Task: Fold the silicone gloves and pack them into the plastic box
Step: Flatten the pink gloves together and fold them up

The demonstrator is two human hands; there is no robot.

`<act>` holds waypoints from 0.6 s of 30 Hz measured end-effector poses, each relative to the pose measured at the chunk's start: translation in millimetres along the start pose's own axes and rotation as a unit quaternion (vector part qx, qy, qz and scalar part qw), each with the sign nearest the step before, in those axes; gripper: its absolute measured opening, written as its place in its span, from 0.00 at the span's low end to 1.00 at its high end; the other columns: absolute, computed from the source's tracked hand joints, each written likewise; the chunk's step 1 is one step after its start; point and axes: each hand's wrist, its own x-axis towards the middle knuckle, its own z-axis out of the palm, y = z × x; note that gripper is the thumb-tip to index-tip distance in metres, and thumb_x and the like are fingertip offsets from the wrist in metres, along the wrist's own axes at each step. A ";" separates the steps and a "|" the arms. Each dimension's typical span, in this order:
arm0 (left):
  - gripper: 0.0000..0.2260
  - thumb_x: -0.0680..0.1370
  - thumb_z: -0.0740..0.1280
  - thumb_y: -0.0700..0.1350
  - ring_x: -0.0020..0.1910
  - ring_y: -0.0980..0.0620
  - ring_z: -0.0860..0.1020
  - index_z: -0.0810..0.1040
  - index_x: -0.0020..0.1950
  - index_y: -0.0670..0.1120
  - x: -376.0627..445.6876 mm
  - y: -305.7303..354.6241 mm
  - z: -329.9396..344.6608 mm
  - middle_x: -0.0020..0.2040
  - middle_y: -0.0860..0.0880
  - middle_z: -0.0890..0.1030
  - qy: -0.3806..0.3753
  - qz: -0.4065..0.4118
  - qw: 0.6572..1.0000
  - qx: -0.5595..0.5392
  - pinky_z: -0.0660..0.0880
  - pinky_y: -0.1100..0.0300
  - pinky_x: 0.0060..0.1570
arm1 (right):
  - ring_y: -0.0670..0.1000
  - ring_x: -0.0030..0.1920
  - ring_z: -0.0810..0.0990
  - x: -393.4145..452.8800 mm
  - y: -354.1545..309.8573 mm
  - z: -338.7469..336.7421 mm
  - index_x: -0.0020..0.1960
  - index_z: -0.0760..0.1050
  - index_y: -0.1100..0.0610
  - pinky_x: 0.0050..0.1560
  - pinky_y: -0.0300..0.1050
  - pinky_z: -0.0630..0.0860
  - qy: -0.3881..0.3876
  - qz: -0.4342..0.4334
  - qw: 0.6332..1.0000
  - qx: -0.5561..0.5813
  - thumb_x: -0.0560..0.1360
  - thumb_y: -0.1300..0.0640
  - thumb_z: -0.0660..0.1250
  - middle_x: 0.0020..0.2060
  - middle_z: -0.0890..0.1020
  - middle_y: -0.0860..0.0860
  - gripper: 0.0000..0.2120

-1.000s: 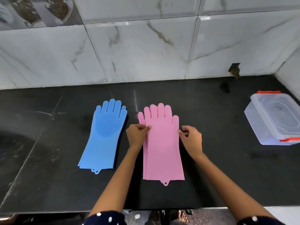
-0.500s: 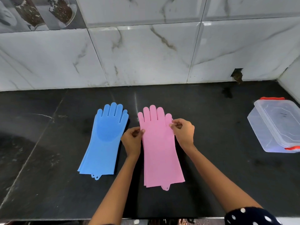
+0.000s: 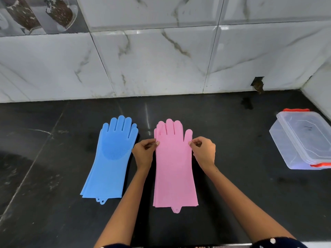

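A pair of pink silicone gloves (image 3: 174, 167) lies stacked flat on the black counter, fingers toward the wall. My left hand (image 3: 144, 152) pinches their left edge at palm height. My right hand (image 3: 204, 152) pinches the right edge just below the thumb. A pair of blue silicone gloves (image 3: 112, 158) lies flat to the left, apart from both hands, bristled palm up. The clear plastic box (image 3: 302, 142) with orange clips stands at the far right, lid on.
The black stone counter (image 3: 53, 176) runs to a marble-tiled wall (image 3: 161, 59) behind and a side wall at the right. A hole in the tile (image 3: 258, 85) sits near the back right corner. The counter's front edge is at the bottom.
Both hands shifted along the pink gloves' edges, first up toward the fingers, then settling at palm height. The pink thumb on the right now lies spread out flat. The blue gloves and box stayed put.
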 end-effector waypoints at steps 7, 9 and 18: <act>0.10 0.70 0.74 0.37 0.43 0.46 0.82 0.82 0.50 0.36 13.0 1.1 6.7 0.44 0.41 0.84 -0.026 -0.051 0.998 0.011 0.80 0.59 0.44 | 0.51 0.38 0.82 5.5 9.4 -8.4 0.44 0.80 0.60 0.44 0.54 0.82 -0.039 0.027 0.999 0.012 0.74 0.58 0.70 0.36 0.83 0.53 0.04; 0.12 0.69 0.75 0.38 0.41 0.48 0.82 0.82 0.51 0.36 11.1 1.9 4.3 0.43 0.42 0.84 -0.049 -0.052 0.997 0.032 0.79 0.60 0.44 | 0.49 0.34 0.82 -0.2 8.2 -16.6 0.41 0.80 0.57 0.41 0.52 0.83 -0.052 0.018 0.998 0.008 0.73 0.56 0.70 0.33 0.83 0.51 0.05; 0.10 0.66 0.79 0.40 0.40 0.51 0.83 0.85 0.46 0.42 -31.1 -6.2 -30.8 0.40 0.46 0.85 -0.122 -0.073 0.986 0.086 0.80 0.60 0.43 | 0.46 0.28 0.81 -67.3 21.9 -42.3 0.35 0.80 0.57 0.28 0.36 0.76 -0.184 0.034 0.982 -0.026 0.66 0.54 0.77 0.29 0.83 0.49 0.09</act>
